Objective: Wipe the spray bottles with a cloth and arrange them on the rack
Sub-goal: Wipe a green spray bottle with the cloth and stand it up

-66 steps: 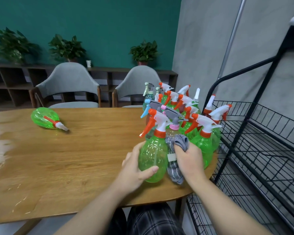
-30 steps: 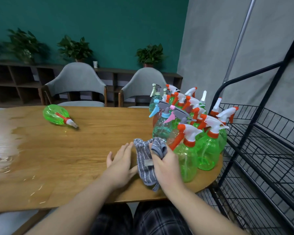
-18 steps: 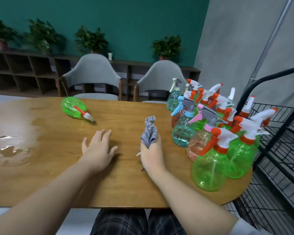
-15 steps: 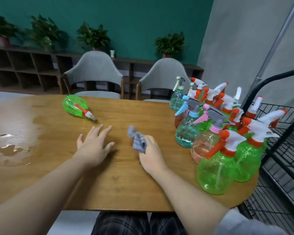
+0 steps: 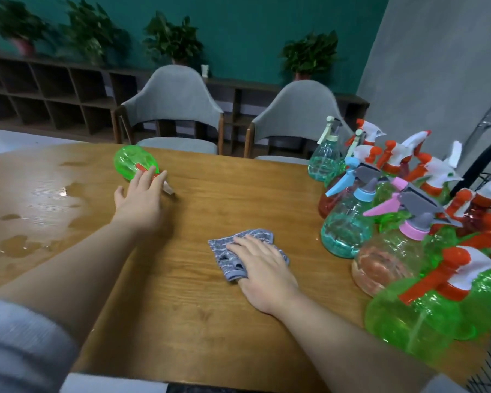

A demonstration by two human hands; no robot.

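Nearest, at the table's (image 5: 182,321) right edge, stands a crowd of upright spray bottles (image 5: 408,316), packed so tightly that their triggers overlap. A careless elbow there could topple several at once, or send one off the edge.

The right hand (image 5: 262,266) lies flat, fingers straight, pressing the grey cloth (image 5: 230,255) onto the wood rather than clutching it. Dragged toward the wet patch, the cloth would soak up water and smear the bottles instead of drying them.

Farther out, the left hand (image 5: 141,198) reaches with fingers extended, their tips at the neck of the lone green bottle (image 5: 131,163), which lies on its side, nozzle toward the person; no grip has closed round it yet. A round body on smooth wood can roll away from a loose touch (and the puddle (image 5: 26,219) spread just to its left makes a slippery hold more likely).

Only a sliver of the black wire rack (image 5: 478,165) shows at the far right, behind the cluster, so lifting bottles across that crowd risks snagging triggers.
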